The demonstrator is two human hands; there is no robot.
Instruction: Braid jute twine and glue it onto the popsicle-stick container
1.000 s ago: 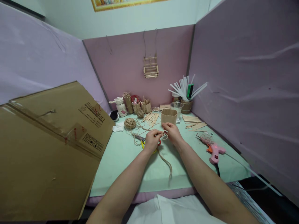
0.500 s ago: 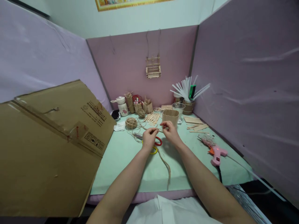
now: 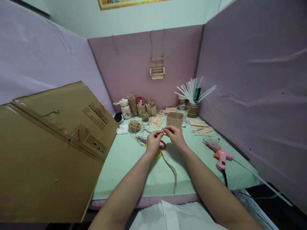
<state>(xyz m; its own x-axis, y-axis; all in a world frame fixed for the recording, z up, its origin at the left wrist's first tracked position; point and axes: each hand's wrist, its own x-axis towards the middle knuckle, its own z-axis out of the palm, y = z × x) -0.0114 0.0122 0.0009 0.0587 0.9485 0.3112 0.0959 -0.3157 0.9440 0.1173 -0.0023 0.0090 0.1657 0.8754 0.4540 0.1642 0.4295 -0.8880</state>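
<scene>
- Ball (image 3: 134,126): loose loops near the scissors (image 3: 165,145) could snag if tugged.
- My left hand (image 3: 153,141) pinches twine (image 3: 163,130) above the bench (image 3: 115,174).
- My right hand (image 3: 176,136) pinches close beside; a slack grip could let it slip.

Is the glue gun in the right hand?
No, the glue gun lies on the table; the right hand holds twine.

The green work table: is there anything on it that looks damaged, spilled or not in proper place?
The pink glue gun looks oddest: messy fine strands gather around its front part, possibly dried glue. Loose loops also lie tangled between the ball of twine and the scissors. I see nothing spilled.
</scene>
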